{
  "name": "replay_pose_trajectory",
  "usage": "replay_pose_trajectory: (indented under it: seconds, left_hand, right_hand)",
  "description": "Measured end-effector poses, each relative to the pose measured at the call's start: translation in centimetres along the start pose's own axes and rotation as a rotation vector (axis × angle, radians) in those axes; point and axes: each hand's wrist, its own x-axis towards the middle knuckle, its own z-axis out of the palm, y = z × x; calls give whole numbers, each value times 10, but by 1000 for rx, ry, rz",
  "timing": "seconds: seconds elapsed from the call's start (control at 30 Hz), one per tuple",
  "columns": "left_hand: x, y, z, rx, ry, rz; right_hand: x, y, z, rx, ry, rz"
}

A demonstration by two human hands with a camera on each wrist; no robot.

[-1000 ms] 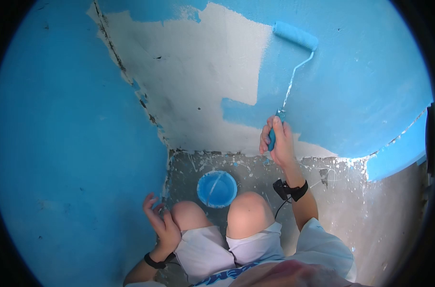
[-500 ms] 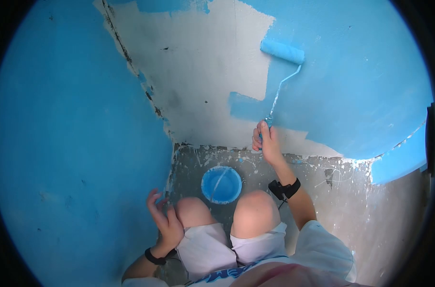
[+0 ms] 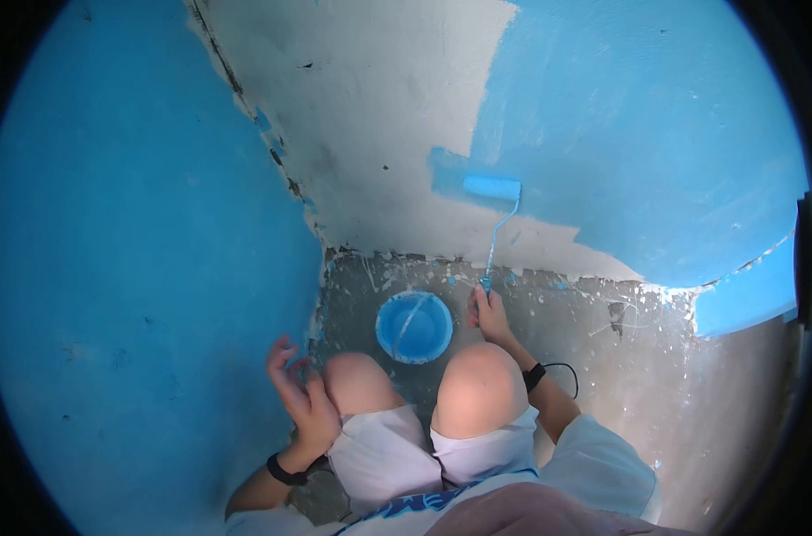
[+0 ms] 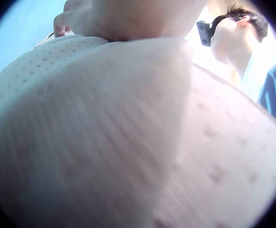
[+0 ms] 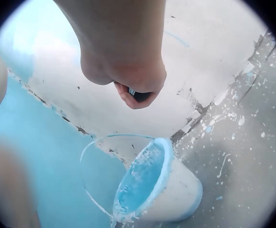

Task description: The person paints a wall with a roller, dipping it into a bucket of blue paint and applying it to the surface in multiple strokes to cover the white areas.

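In the head view my right hand (image 3: 490,314) grips the handle of a paint roller (image 3: 492,187). Its blue sleeve overlaps the lower edge of a painted blue patch on the wall (image 3: 379,107). The right wrist view shows that hand (image 5: 133,80) curled round the dark end of the handle (image 5: 140,97). Just left of it stands a bucket (image 5: 182,192) of blue paint on the floor, its wire handle lying across the opening. My left hand (image 3: 309,415) rests beside the left knee with loosely bent fingers, holding nothing.
A fully blue wall (image 3: 155,223) rises at the left, meeting the part-white wall at a cracked corner. Paint spatters cover the grey floor (image 3: 584,348). Both bent knees (image 3: 482,389) are close behind the bucket. A black strap (image 3: 533,377) circles the right wrist.
My right hand has drawn the roller down the wall and a little left, from the upper blue area to the patch's lower edge. The left hand stays by the knee.
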Motion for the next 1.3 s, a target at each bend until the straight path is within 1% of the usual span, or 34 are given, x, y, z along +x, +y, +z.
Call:
replay_pose_trajectory:
  seconds: [0.07,0.1,0.17,0.2,0.27,0.33,0.37,0.43,0.47,0.53,0.57,0.63,0.77,0.8,0.83,0.97,1.03,1.07,1.1,1.17,1.23,1.3]
  left_hand:
    - [1,1,0,-1,2,8]
    - [0,2,1,1,-2,-6]
    - [0,4,1,3,-3,8]
    - [0,5,0,8,-7,10]
    - [-1,4,0,5,1,9]
    - [-1,3,0,-2,10,9]
    - [-2,4,0,-6,14,-3]
    - [-3,6,1,-7,24,-12]
    - [-3,7,1,-11,24,-9]
    - [-4,10,1,-13,36,-6]
    - [-4,12,2,-8,31,-10]
    - [-4,13,3,-2,34,-11]
    - [-3,10,6,3,26,-21]
    - [-2,9,7,4,10,-16]
    - [-1,9,7,8,17,-10]
    - [-1,11,9,-4,5,-16]
    - [-1,13,8,-9,7,-21]
    - [-2,13,7,-7,8,-24]
    - [-2,13,7,-6,11,-28]
    - [-4,17,6,-10,15,-29]
    - [-7,16,5,-10,18,-37]
    - [-10,16,3,-14,30,-49]
  right_hand:
    - [0,-32,12,241,-90,75]
    - [1,-48,17,242,-92,64]
    - [10,-85,26,206,-75,-43]
    - [14,-105,27,209,-78,-47]
    - [26,-150,28,240,-137,-142]
    - [26,-203,35,330,-164,-139]
    - [27,-225,37,331,-168,-145]
    - [31,-264,41,255,-196,-289]
    - [31,-282,45,255,-204,-292]
    - [33,-312,54,256,-201,-364]
    - [34,-323,60,253,-211,-367]
    - [36,-338,74,262,-174,-397]
    - [47,-336,94,271,-197,-431]
    - [48,-333,96,213,-186,-424]
    - [48,-328,98,156,-173,-417]
    - [51,-294,85,175,-161,-359]
    - [48,-262,80,70,-83,-310]
    - [47,-243,77,63,-72,-297]
    - [46,-221,73,55,-61,-283]
    - [44,-169,65,-62,0,-273]
    - [39,-120,53,-96,22,-220]
    - [29,-83,42,-154,38,-173]
